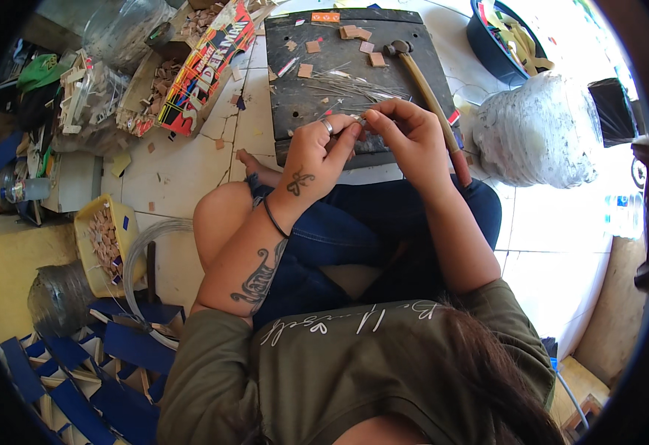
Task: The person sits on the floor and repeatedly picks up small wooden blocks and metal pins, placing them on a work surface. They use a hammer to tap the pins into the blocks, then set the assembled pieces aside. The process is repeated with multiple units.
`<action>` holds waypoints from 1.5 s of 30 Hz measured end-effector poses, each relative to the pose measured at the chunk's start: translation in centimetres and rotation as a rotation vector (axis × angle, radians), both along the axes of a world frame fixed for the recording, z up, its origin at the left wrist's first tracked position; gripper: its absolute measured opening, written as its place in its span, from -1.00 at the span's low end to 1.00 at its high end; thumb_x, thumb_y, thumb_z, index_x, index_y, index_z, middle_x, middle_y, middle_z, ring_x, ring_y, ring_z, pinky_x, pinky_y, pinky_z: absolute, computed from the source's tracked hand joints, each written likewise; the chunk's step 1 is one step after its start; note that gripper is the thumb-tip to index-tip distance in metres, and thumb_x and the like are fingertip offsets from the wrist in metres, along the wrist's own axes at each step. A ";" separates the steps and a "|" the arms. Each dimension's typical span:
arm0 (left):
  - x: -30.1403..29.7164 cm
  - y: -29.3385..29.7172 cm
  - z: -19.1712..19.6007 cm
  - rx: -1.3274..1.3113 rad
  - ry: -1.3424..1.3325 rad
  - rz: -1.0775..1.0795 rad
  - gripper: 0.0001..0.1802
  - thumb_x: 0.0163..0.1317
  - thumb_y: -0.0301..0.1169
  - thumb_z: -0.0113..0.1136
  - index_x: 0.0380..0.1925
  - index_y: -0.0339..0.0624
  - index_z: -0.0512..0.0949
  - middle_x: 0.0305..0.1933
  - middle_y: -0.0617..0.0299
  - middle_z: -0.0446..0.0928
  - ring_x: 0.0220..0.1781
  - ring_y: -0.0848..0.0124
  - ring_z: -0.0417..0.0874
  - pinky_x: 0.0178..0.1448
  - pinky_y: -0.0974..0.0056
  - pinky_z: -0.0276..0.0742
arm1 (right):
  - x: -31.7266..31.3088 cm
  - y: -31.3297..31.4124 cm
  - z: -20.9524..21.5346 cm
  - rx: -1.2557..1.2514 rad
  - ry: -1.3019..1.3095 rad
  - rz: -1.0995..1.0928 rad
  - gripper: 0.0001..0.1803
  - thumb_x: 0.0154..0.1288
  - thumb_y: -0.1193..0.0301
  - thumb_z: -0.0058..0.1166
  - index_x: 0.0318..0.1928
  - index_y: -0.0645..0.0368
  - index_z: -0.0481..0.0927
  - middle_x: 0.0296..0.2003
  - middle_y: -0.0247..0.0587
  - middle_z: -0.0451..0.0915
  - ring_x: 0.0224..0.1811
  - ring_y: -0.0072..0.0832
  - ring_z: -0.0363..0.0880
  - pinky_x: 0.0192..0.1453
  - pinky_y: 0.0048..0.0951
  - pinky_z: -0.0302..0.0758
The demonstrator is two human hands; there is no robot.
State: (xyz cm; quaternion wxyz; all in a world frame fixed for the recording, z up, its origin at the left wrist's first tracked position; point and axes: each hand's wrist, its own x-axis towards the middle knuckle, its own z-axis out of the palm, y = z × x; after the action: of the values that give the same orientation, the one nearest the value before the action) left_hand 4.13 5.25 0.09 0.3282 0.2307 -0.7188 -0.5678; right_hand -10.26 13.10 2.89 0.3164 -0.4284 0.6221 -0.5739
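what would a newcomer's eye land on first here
Probably the two hands, close together over the near part of the dark low table, pinching a small object that is hard to make out. Next, the hammer lying along the table's right side, and the brightly printed panel at the upper left. The white wrapped bundle at the right also stands out.

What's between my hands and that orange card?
In the head view, thin wires lie just beyond your left hand and right hand, then small brown pieces nearer the orange card.
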 end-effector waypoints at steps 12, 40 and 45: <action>0.3 -0.2 -0.3 0.064 0.104 -0.138 -0.79 0.40 -0.38 0.08 -0.36 -0.26 0.60 -0.58 0.33 0.51 -0.53 0.62 0.49 -0.42 0.46 0.39 | -0.8 0.7 0.8 0.013 -0.059 0.146 -0.80 0.37 0.39 0.10 -0.30 0.31 0.62 -0.52 -0.43 0.52 -0.47 -0.75 0.38 -0.39 -0.67 0.28; -0.4 -1.0 -0.1 -0.562 -0.059 0.123 -0.92 0.07 -0.47 0.30 -0.44 -0.22 0.61 -0.41 0.18 0.56 -0.26 0.16 0.58 -0.09 0.13 0.45 | -0.4 -0.4 0.6 -0.228 0.781 0.084 -0.85 0.13 0.42 0.26 -0.32 0.20 0.61 -0.41 -0.16 0.57 -0.28 -0.21 0.58 -0.15 -0.25 0.50; -0.3 -0.7 -0.2 -0.471 0.002 0.125 -0.88 0.13 -0.46 0.29 -0.48 -0.30 0.59 -0.46 0.09 0.54 -0.39 0.11 0.57 -0.20 0.13 0.48 | -2.5 1.7 1.0 -0.013 0.991 -0.234 -0.65 0.18 0.24 0.26 -0.10 0.17 0.58 -0.20 -0.12 0.57 -0.08 -0.17 0.55 -0.02 -0.21 0.46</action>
State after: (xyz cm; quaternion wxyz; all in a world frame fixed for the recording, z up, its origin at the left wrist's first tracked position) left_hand 3.82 4.50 -0.16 0.4081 0.1911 -0.8153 -0.3636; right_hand -12.79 14.82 3.93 -0.0859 -0.5788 0.7376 -0.3371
